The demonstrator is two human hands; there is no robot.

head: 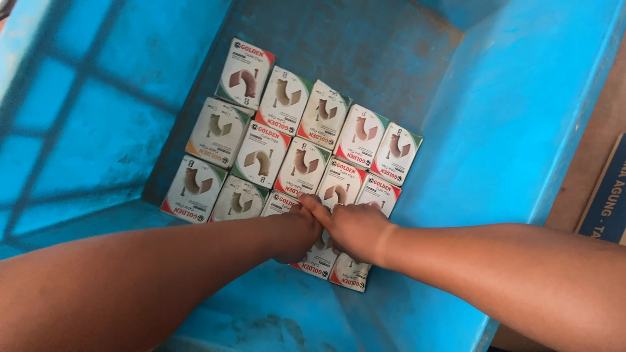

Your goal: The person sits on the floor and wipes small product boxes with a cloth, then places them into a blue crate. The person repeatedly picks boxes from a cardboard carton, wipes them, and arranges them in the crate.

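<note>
Several small white boxes with red and green corners and a brown clip picture lie flat in rows on the floor of a blue plastic bin [502, 130]. My left hand [297, 234] and my right hand [349, 228] meet over the nearest row, fingers bent and pressing down on two boxes [349, 277] at the row's right end. The hands hide most of those boxes. A ring shows on a finger of my right hand. The farthest box [246, 75] sits alone at the back left.
The bin's steep blue walls rise on the left [85, 117] and right. A brown cardboard box with a blue printed panel [606, 195] stands outside the bin at the right edge.
</note>
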